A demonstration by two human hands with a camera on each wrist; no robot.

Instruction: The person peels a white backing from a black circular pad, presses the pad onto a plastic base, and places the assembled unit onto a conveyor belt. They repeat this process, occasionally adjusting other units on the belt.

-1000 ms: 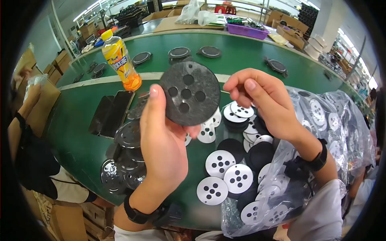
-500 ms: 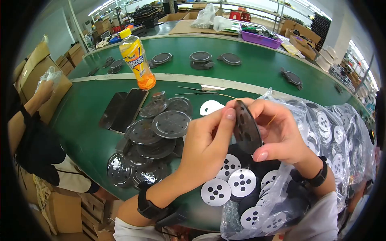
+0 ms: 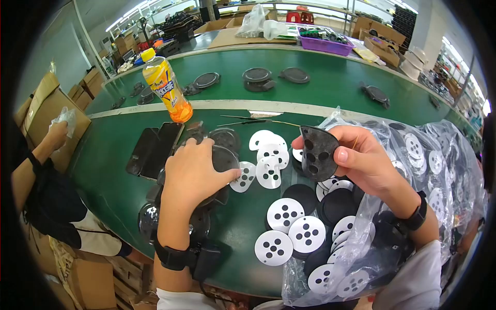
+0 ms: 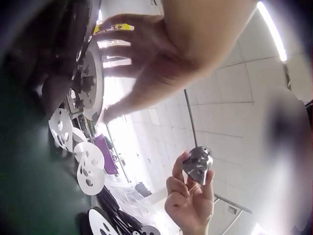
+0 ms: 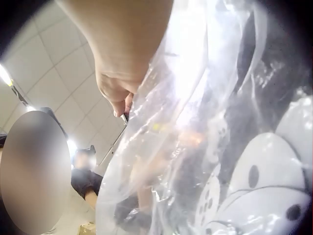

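My right hand [image 3: 364, 155] pinches a black disc with holes [image 3: 316, 150], which is bent into a curve above the table. The left wrist view also shows this bent disc [image 4: 198, 164] between the right fingertips. My left hand [image 3: 194, 173] is spread over a pile of dark round plastic parts, its fingertips at the far side of the top part [image 3: 225, 159] and its thumb near the rim. In the right wrist view the right hand [image 5: 117, 90] is partly hidden by clear plastic. White sheets with holes [image 3: 268, 170] lie between the two hands.
White and black five-hole discs [image 3: 307, 234] lie in front, beside a clear plastic bag [image 3: 439, 155] full of more. Two dark flat slabs [image 3: 155, 150], a drink bottle [image 3: 166, 88] and thin tools [image 3: 248, 122] lie around. More round parts [image 3: 257, 76] sit beyond the pale strip.
The left hand first held the disc up, then both hands had it. Now the left hand has let go and moved left to the pile; the right hand keeps the disc, now bent.
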